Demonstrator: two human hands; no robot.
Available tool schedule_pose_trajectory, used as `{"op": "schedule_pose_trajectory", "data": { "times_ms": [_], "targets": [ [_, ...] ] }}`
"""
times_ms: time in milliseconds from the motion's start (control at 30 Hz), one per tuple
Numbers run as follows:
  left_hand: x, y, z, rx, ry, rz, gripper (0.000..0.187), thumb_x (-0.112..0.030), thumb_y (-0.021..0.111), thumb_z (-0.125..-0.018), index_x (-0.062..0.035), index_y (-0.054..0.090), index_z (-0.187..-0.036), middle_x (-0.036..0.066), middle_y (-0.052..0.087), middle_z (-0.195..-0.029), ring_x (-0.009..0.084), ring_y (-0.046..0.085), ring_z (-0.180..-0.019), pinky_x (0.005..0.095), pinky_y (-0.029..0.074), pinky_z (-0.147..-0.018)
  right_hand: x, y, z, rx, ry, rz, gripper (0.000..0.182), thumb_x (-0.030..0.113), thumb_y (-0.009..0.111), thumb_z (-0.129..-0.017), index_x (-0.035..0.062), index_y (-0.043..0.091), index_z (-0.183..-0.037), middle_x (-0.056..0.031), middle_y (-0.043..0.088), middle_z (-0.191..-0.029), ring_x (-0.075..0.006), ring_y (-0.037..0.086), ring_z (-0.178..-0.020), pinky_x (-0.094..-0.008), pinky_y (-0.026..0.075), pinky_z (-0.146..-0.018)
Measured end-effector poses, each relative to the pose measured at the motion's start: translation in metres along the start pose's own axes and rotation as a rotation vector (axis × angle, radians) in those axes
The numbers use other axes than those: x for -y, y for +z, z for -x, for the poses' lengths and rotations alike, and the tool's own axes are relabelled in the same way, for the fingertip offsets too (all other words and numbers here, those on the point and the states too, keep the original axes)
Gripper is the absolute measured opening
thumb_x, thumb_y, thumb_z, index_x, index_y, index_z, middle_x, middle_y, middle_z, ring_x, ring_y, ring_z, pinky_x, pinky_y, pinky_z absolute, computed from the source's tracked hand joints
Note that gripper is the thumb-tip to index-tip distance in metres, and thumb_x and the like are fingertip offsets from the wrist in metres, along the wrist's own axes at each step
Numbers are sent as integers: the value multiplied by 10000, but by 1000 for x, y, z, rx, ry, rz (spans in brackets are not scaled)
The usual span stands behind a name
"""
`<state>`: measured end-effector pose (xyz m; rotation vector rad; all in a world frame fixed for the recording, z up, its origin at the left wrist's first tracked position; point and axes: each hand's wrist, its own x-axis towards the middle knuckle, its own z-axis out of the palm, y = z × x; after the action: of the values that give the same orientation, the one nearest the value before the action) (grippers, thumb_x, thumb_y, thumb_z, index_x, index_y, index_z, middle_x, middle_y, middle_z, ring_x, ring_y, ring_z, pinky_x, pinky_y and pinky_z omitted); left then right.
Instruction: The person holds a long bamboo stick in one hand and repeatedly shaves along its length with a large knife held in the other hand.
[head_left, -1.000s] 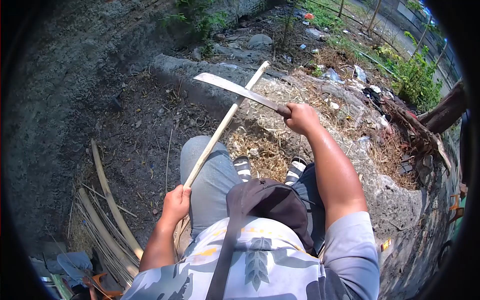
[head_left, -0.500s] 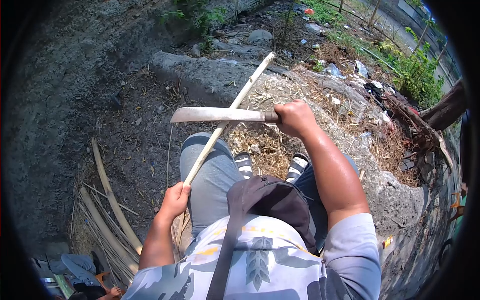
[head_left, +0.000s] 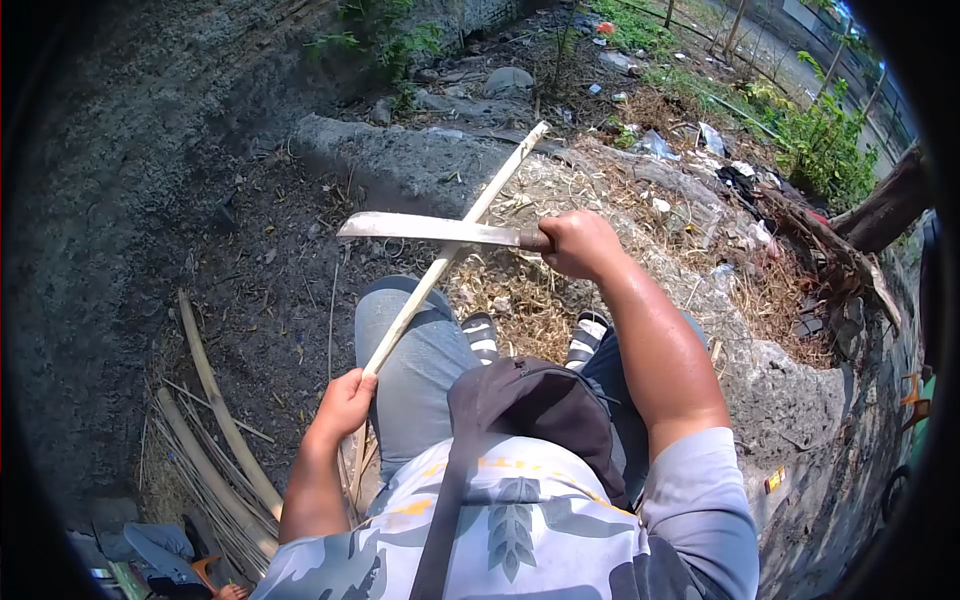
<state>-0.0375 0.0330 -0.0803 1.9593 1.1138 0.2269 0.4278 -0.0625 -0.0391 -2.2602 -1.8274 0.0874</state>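
Observation:
My left hand (head_left: 347, 404) is closed round the lower end of a pale peeled stick (head_left: 414, 304), which slants up and away to the right over my left thigh. In my right hand (head_left: 580, 243) is the dark handle of a machete (head_left: 420, 228). Its broad, slightly curved blade points left and lies across the stick above the middle, crossing over it in this view. The stick's far end reaches out over the rough ground, pale and stripped of bark.
Pale shavings (head_left: 520, 290) litter the ground around my sandals (head_left: 482, 338). Longer cut poles (head_left: 215, 390) and thin strips lie at the left. A concrete ledge (head_left: 400, 160) runs ahead, with a log (head_left: 885, 205) and rubbish at the right. Part of another person (head_left: 232, 592) shows at lower left.
The far end of the stick sits slightly lower, and my right hand with the machete has shifted a little left and down. Both grips stay the same.

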Motion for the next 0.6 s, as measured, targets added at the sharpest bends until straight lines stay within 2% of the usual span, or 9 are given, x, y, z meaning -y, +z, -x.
{"op": "schedule_pose_trajectory", "data": {
  "times_ms": [33,67,167,200,267,300,367,467,600],
  "targets": [
    [0,-2,0,-2,-5,-35,364,-315,586,-1074,7,616,-908,73,546,-672,143,487,-644,358,442,-602,7,3,-2,-19,-101,78,185,251,767,-751,141,686,-876,-124,715,-792,-344,718,-825,-498,554,-791],
    [0,-4,2,-2,-11,-70,364,-313,586,-1074,8,614,-905,76,546,-673,146,488,-642,360,443,-602,11,5,0,-63,-185,66,171,254,775,-739,157,662,-824,-89,701,-750,-311,715,-788,-454,543,-780],
    [2,-3,2,-14,25,-101,362,-303,584,-1074,11,605,-895,89,546,-670,156,494,-635,371,446,-601,14,-2,5,-99,-196,118,148,248,762,-754,162,661,-819,-78,703,-751,-308,713,-779,-418,531,-792],
    [4,-2,4,-21,42,-97,362,-299,582,-1074,13,602,-891,94,546,-669,160,497,-633,375,447,-601,-3,3,4,-106,-152,107,147,239,754,-762,149,660,-830,-101,700,-759,-332,708,-782,-453,541,-778],
    [7,-3,8,-5,20,-121,364,-296,580,-1074,15,596,-884,105,547,-667,167,501,-629,382,448,-598,-33,1,3,-31,299,-53,200,211,700,-812,123,731,-990,-178,746,-930,-395,717,-923,-526,562,-842],
    [1,-4,3,-9,22,-126,366,-294,578,-1074,17,593,-881,111,547,-666,170,502,-627,385,449,-597,-40,-9,0,-24,530,-100,241,216,675,-836,127,744,-1049,-188,755,-1020,-401,717,-988,-519,562,-884],
    [-14,-6,0,11,16,-173,374,-301,584,-1073,14,594,-871,94,562,-667,158,507,-633,387,446,-589,-53,-7,5,-30,563,-76,231,220,664,-845,125,743,-1040,-192,753,-1046,-398,719,-999,-515,563,-888],
    [-8,-11,-6,53,-20,-114,379,-309,585,-1074,9,598,-870,73,571,-670,147,506,-639,382,445,-589,-34,-18,6,10,530,-59,256,236,671,-842,169,741,-1079,-156,758,-1067,-365,717,-1047,-500,567,-911],
    [-1,-6,-2,69,-17,-82,374,-313,574,-1082,7,616,-894,49,580,-685,136,505,-655,364,450,-605,-3,-12,11,5,173,-66,174,229,711,-800,134,711,-946,-137,745,-905,-364,726,-927,-511,559,-876]
  ]
}}
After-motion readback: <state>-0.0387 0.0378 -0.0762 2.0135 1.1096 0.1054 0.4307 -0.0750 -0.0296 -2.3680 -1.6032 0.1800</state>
